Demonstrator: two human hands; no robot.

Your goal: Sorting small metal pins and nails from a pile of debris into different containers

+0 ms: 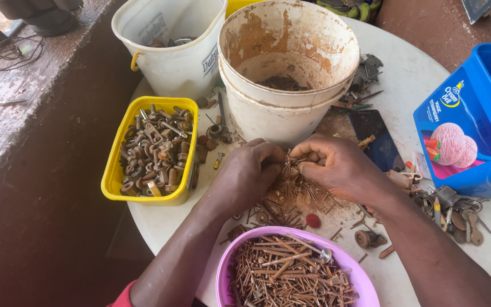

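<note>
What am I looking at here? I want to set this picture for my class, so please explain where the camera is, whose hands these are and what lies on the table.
The single picture comes from a camera worn on a person's head, looking down at their own two bare hands; there is no machine. The left hand and right hand meet over a loose pile of rusty nails on a round white table, and together they pinch a small bunch of nails from it. Nearest the person stands a pink bowl full of nails. To the left is a yellow tub of rusty nuts and bolts. Behind the hands stand a dirty white bucket and another white bucket. On the right is a blue tub, with small metal oddments scattered beside it.
</note>
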